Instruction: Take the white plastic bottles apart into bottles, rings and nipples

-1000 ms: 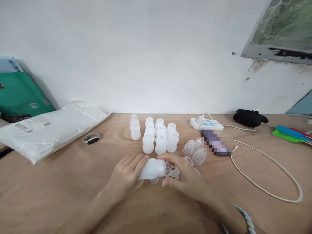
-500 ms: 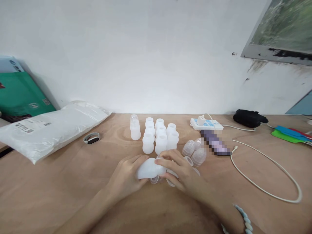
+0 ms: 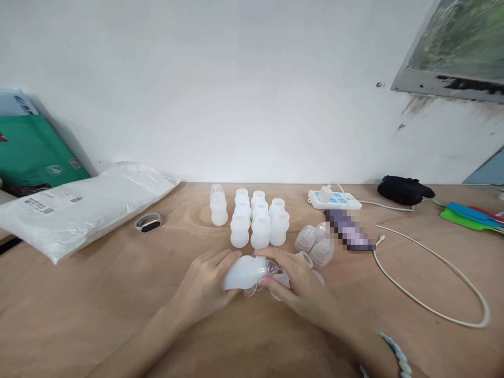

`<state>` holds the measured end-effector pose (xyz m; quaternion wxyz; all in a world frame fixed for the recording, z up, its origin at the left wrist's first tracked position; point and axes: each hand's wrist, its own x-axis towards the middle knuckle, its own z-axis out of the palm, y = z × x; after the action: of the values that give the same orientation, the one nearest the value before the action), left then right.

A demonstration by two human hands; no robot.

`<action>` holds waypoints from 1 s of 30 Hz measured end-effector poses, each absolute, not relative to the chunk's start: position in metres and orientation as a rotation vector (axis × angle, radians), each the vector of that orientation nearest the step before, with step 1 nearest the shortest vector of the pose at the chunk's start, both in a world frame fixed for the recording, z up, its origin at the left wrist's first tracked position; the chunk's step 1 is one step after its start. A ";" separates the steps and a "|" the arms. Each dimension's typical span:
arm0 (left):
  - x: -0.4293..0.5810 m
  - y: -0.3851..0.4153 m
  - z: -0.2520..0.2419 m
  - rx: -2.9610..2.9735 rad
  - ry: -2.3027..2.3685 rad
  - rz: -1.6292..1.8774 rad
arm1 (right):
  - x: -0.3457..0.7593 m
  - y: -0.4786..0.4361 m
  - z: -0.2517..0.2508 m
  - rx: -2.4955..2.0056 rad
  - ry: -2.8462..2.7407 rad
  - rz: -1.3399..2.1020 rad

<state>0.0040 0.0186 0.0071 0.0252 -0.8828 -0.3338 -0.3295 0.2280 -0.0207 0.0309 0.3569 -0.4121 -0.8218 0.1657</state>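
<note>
A frosted white baby bottle (image 3: 242,273) lies nearly level between my hands. My left hand (image 3: 210,278) is closed round its base end. At the neck end, the thumb and fingers of my right hand (image 3: 293,275) grip the clear collar, and a clear teat (image 3: 272,266) shows between them. Beneath and behind the hands are clear bottle parts (image 3: 279,291), partly covered. Further back stand several open white bottle bodies (image 3: 260,233) in a tight group. One bottle with a clear dome cap (image 3: 218,207) stands left of them. Clear dome caps (image 3: 322,253) sit right of the group.
A white power strip (image 3: 334,199), a phone (image 3: 348,231) and a looped white cable (image 3: 437,257) lie to the right, with a black pouch (image 3: 405,190) near the wall. On the left are a fitness band (image 3: 148,224) and a large white plastic parcel (image 3: 90,205).
My right hand's fingers have shifted at the bottle's neck, so the collar and clear teat show now. The left hand keeps its hold, and the standing bottles have not moved.
</note>
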 end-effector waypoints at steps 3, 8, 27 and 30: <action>0.005 0.018 0.011 -2.740 -1.024 -0.974 | 0.229 -0.020 0.031 -0.984 -2.093 0.454; 0.005 0.019 0.013 -2.735 -1.004 -0.990 | 0.229 -0.019 0.030 -1.111 -2.062 0.495; -0.015 0.039 0.024 -3.201 -2.168 -1.568 | 0.243 -0.012 0.032 -0.705 -2.000 0.296; -0.023 0.054 0.014 -2.891 -2.139 -1.971 | 0.245 -0.010 0.029 -0.750 -1.949 0.293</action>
<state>-0.0229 0.0544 0.0139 -0.4615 -0.6254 -0.4626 -0.4264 0.2450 -0.0095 0.0289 0.4935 -0.3093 -0.8038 0.1207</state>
